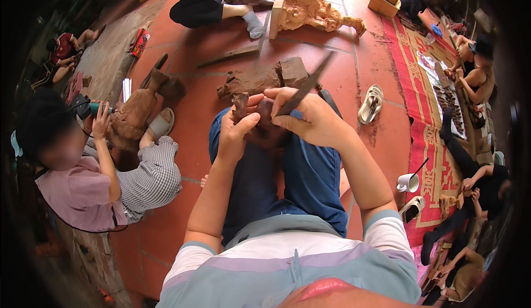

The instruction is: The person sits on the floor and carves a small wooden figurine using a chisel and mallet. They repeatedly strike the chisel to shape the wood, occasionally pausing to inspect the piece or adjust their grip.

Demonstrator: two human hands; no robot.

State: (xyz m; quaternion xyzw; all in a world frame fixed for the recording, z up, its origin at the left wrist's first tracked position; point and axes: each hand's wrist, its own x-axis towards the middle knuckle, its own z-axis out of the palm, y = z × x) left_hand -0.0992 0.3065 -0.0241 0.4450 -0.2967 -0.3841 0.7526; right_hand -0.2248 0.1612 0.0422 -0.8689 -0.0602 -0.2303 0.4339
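My left hand is closed around a small dark brown wood carving, holding it above my knees. Pinched in my right hand is a flat, dark tapered file, its pointed end angled up and to the right. Reddish-brown wood shows between my hands, partly covered by my fingers; whether it is one piece with the carving I cannot tell. Just beyond my hands, a rough carved wood block lies on the floor.
A large pale carved figure lies ahead by a seated person. At left another person works on a wooden carving with a power tool. Sandals, a white mug and a red patterned mat are to my right on the tiles.
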